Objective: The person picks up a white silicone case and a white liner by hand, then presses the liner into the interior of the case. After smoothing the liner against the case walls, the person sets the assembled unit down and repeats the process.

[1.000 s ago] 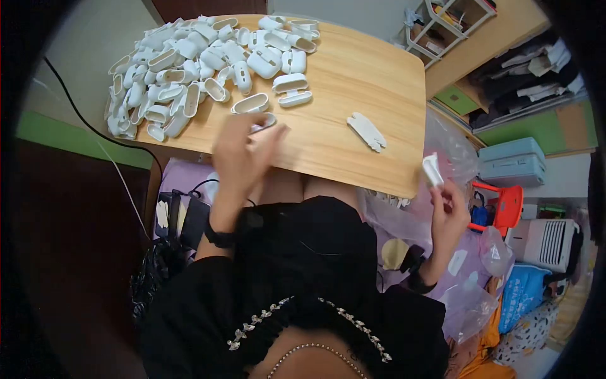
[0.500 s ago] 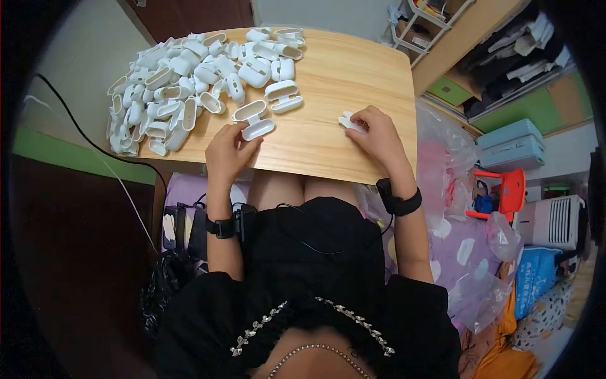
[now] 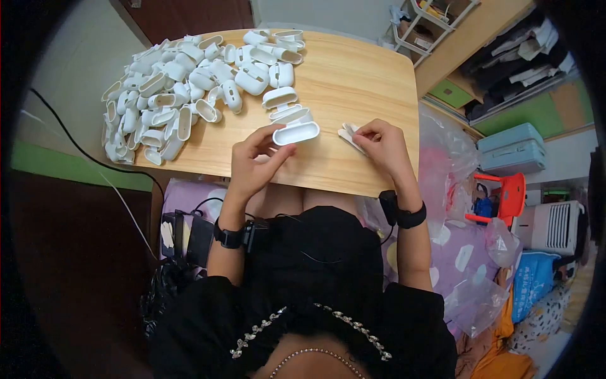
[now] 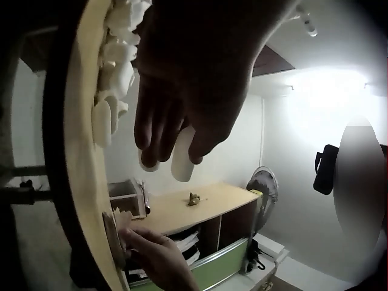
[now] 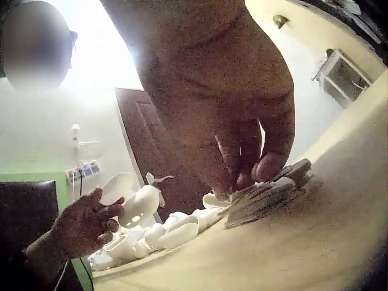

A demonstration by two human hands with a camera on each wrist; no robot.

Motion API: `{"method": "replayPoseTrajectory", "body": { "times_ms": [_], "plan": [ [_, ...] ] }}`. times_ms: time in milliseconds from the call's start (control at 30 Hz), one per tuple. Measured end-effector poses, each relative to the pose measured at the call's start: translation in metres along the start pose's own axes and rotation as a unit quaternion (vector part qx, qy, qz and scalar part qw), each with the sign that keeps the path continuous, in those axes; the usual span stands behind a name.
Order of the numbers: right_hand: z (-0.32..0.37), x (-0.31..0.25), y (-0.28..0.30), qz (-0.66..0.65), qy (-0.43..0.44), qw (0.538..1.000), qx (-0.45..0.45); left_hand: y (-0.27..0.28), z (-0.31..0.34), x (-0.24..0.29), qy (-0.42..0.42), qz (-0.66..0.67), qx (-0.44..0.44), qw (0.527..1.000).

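Observation:
My left hand (image 3: pixel 255 161) holds a white earbud case (image 3: pixel 297 132) by its left side, thumb below and fingers behind. The case has its lid flipped open and its hollow side faces up, over the front of the table. In the left wrist view the case (image 4: pixel 183 159) sits between thumb and fingers, raised off the tabletop. My right hand (image 3: pixel 382 146) pinches at a small stack of thin, flat white pieces (image 3: pixel 348 135) with notched ends. In the right wrist view the stack (image 5: pixel 267 197) lies on the table under the fingertips.
A big heap of white earbud cases (image 3: pixel 170 88) covers the table's left side. Another opened case (image 3: pixel 279 98) lies just behind the held one. The wooden table (image 3: pixel 353 69) ends close before the lap. Plastic bags (image 3: pixel 435 158) and a red stool (image 3: pixel 505 196) are on the right.
My right hand came from beyond the table's right edge, where it held a small white piece, to the flat stack. My left hand picked up the opened case and carried it right.

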State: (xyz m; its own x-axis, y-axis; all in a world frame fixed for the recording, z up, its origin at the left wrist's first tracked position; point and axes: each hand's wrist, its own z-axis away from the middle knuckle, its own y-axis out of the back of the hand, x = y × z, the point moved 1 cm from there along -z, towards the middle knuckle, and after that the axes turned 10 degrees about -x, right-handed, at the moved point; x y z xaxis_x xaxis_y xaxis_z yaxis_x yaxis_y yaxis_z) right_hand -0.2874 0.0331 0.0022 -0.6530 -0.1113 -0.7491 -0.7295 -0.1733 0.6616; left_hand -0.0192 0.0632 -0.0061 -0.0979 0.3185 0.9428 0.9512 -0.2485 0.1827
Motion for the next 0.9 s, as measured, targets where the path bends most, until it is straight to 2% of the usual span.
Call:
{"method": "replayPoseTrajectory", "body": {
  "times_ms": [100,200,333,433,533,633,700,733,800,833,900],
  "plan": [
    [-0.003,0.014,0.001,-0.08,-0.034,0.996,-0.021,-0.017,-0.01,0.01,0.047,0.114,-0.054,0.991],
    [-0.009,0.027,0.002,-0.134,-0.034,0.989,-0.045,-0.043,-0.016,-0.003,0.033,0.208,-0.099,0.973],
    [-0.009,0.023,0.006,-0.146,-0.036,0.986,-0.066,-0.07,-0.028,-0.004,0.049,0.148,-0.08,0.985],
    [-0.006,0.021,0.006,-0.091,-0.024,0.994,-0.058,-0.076,-0.036,-0.008,0.051,0.026,-0.066,0.996],
    [-0.004,0.017,0.002,-0.067,0.015,0.998,-0.015,-0.082,-0.039,-0.013,0.046,-0.068,-0.068,0.994],
    [0.001,0.019,0.008,-0.077,0.051,0.991,0.099,-0.089,-0.04,-0.024,0.018,-0.101,-0.062,0.993],
    [0.007,0.007,0.021,-0.085,0.025,0.98,0.181,-0.09,-0.041,-0.025,-0.012,-0.107,-0.033,0.994],
    [0.012,-0.003,0.029,-0.089,0.012,0.971,0.221,-0.088,-0.043,-0.02,0.003,-0.1,-0.041,0.994],
    [0.017,-0.033,0.039,0.077,0.153,0.937,0.304,-0.077,-0.046,-0.003,0.029,-0.088,-0.059,0.994],
    [0.019,-0.047,0.042,0.159,0.222,0.899,0.343,-0.072,-0.049,0.005,0.008,-0.059,-0.053,0.997],
    [0.02,-0.071,0.042,0.261,0.307,0.853,0.332,-0.064,-0.054,0.021,-0.037,-0.004,-0.04,0.999]
  ]
}}
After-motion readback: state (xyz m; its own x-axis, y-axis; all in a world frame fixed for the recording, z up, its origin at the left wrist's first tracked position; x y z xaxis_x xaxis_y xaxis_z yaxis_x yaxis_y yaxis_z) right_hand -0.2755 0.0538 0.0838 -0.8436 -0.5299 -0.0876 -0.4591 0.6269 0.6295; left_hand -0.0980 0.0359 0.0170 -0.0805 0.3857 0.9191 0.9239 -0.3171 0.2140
